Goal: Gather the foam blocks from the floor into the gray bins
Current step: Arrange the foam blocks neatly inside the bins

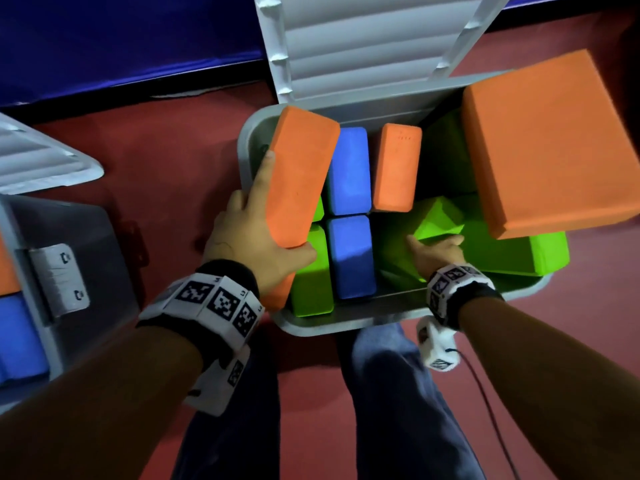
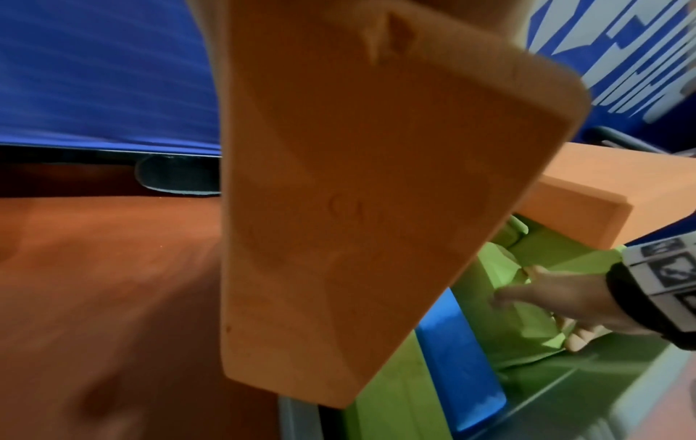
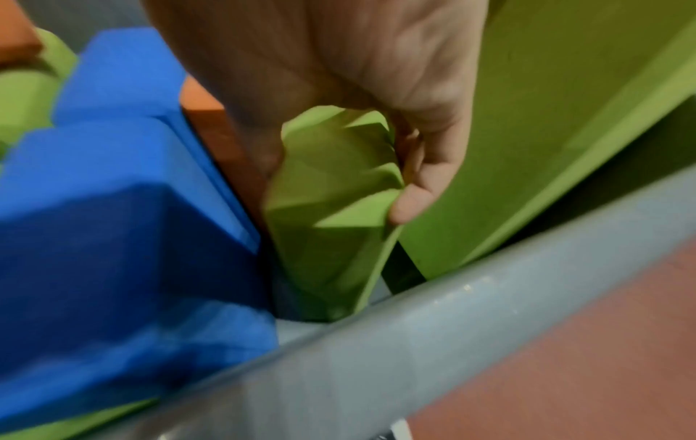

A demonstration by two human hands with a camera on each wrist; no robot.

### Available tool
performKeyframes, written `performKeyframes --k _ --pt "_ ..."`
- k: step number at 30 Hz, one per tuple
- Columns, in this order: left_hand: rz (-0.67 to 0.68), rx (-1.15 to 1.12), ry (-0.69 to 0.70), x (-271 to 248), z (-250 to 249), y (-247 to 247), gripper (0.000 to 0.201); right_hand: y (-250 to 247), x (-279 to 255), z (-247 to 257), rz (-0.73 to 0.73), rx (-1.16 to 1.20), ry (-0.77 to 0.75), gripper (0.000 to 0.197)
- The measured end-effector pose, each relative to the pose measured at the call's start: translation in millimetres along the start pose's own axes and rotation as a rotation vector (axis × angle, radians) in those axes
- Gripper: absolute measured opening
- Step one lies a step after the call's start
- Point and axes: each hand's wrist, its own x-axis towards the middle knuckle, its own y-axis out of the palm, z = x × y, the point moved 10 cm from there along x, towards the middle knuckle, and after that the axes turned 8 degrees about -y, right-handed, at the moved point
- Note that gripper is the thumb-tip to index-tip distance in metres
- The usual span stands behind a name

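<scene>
left hand (image 1: 242, 237) grips upright orange block (image 1: 299, 181), long axis vertical.

No word, brand name or number can be read in any of the views. The only printed signs are the black-and-white square coded markers on the white wristbands (image 1: 216, 301) worn on both forearms (patterns, not letters; a tiny character beside some of the squares is too small to make out). The orange rectangular foam block (image 2: 357, 208) shows faint pressed marks in the left wrist view, too blurred to tell as writing.
</scene>
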Motion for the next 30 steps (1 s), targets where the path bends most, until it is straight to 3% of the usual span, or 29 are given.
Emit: performKeyframes --k 2,4,6,8,9,12,15,21,22,24,27,30 --pt "-0.009 0.006 -0.001 -4.0 -3.7 1.6 0.117 2.3 -11.9 -3.5 0.071 -0.058 0.021 0.108" --pt "-0.009 0.002 -0.006 -4.8 -5.8 2.5 0.117 -3.6 -19.4 7.1 0.075 -0.266 -0.095 0.103" --pt "0.006 0.003 -0.014 -3.6 -4.2 2.8 0.118 -24.7 -24.3 41.8 -0.095 -0.329 -0.322 0.088" --pt "0.005 -0.003 -0.006 -1.9 -3.0 0.7 0.118 -42.1 -29.5 80.9 -0.252 -0.212 -0.525 0.077" --pt "0.003 -0.01 0.001 -1.1 -2.4 -0.3 0.117 -42.7 -27.8 96.8 -0.259 -0.126 -0.573 0.076" --pt "0.006 -0.038 0.005 4.3 3.1 -3.7 0.116 -23.7 -9.3 125.6 -0.2 0.102 -0.529 0.075" --pt "0.02 -0.07 0.006 10.2 7.9 -5.2 0.117 -5.5 3.1 127.4 -0.186 0.039 -0.381 0.081" --pt "0.034 -0.138 0.002 14.7 14.7 -10.8 0.116 -27.3 12.3 128.4 -0.199 -0.089 -0.628 0.067" --pt "0.034 -0.141 0.0 14.5 14.4 -11.6 0.115 -37.2 11.2 115.6 -0.233 -0.06 -0.611 0.067" --pt "0.034 -0.129 -0.008 13.2 13.1 -11.8 0.115 -47.2 9.7 72.4 -0.269 -0.008 -0.434 0.076" --pt "0.025 -0.114 -0.006 11.5 10.9 -11.9 0.115 -12.2 4.6 3.4 -0.051 0.081 -0.052 0.097" --pt "0.026 -0.11 -0.003 10.8 10.3 -10.5 0.115 19.2 8.4 -6.7 0.021 0.361 -0.007 0.106"
